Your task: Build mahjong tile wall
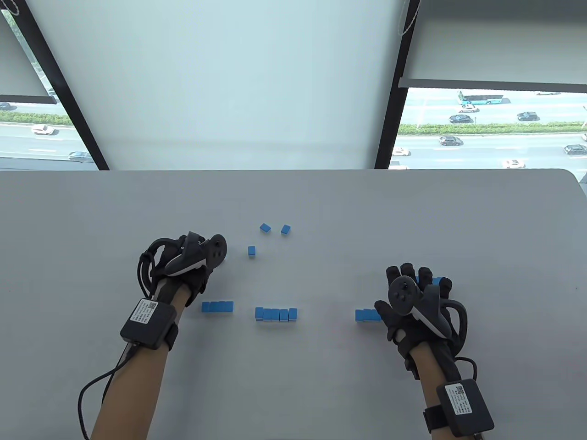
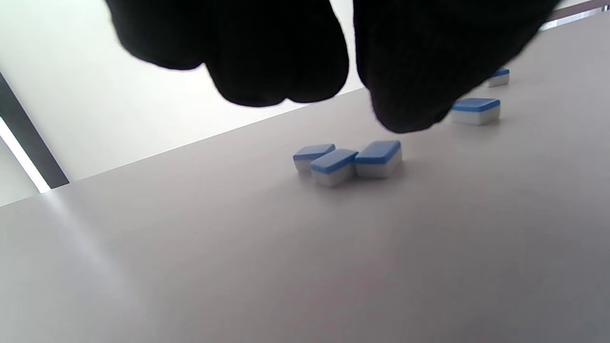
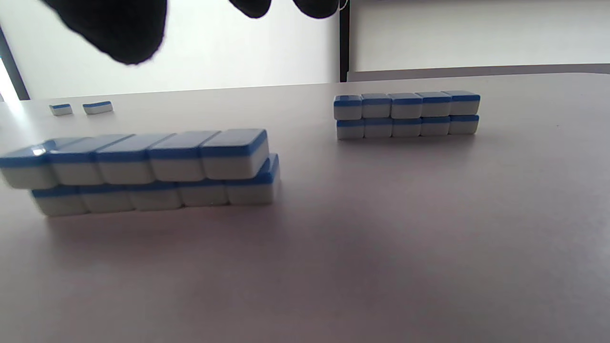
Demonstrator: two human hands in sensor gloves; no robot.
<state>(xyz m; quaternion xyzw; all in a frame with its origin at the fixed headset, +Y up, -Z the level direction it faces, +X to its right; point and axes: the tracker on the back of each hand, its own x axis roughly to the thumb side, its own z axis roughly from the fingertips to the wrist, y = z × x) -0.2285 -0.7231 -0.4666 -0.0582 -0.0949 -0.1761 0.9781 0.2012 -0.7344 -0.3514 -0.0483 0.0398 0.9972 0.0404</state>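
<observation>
Blue-backed white mahjong tiles lie on the grey table [image 1: 293, 376]. Three short rows stand in a line near me: a left row [image 1: 217, 306], a middle row [image 1: 276, 314] and a right row [image 1: 367, 315]. The right wrist view shows that right row as a two-layer wall [image 3: 143, 171], its top layer shifted, and a second two-layer wall [image 3: 406, 114] farther off. Three loose tiles [image 1: 265, 227] lie beyond the rows. My left hand [image 1: 202, 279] hovers above the left row, its fingers [image 2: 281, 57] holding nothing. My right hand [image 1: 415, 284] lies spread and empty beside the right row.
Several loose tiles [image 2: 348, 162] lie ahead of my left fingers, with two more [image 2: 475, 110] farther right. The table's far edge [image 1: 293, 170] meets a window with lowered blinds. Cables trail from both wrist units.
</observation>
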